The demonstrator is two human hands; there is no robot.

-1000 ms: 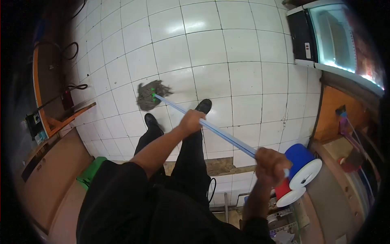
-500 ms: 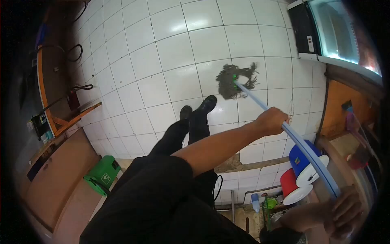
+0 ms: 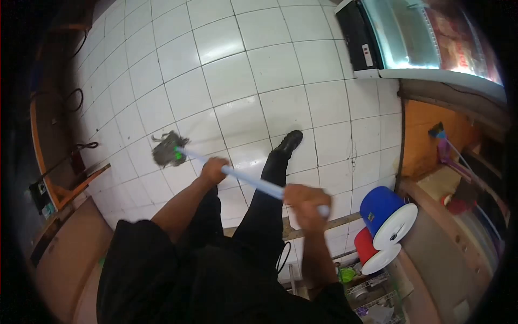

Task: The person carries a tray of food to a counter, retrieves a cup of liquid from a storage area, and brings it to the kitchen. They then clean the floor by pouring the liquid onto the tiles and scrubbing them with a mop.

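Observation:
I hold a string mop by its pale blue handle (image 3: pixel 251 181), which slants from the upper left down to the right. Its grey string head (image 3: pixel 168 151), with a bright green fitting, lies on the white tiles at the left. My left hand (image 3: pixel 214 170) is closed round the lower part of the handle, nearer the strings. Near the handle's top end my right hand (image 3: pixel 308 204) is wrapped round it, slightly blurred. A black shoe (image 3: pixel 291 143) of mine stands on the floor to the right of the mop head.
A lit glass-fronted cooler (image 3: pixel 404 38) stands at the upper right. Below it are a blue bucket (image 3: pixel 377 208) and a red bucket (image 3: pixel 363 245) with white lids, and a broom (image 3: pixel 443 146). An orange-edged wooden frame (image 3: pixel 81 189) stands on the left.
The mop head has swept left across the tiles. Both my hands have moved left with the handle, the right one coming in from the lower right. The camera view has shifted too.

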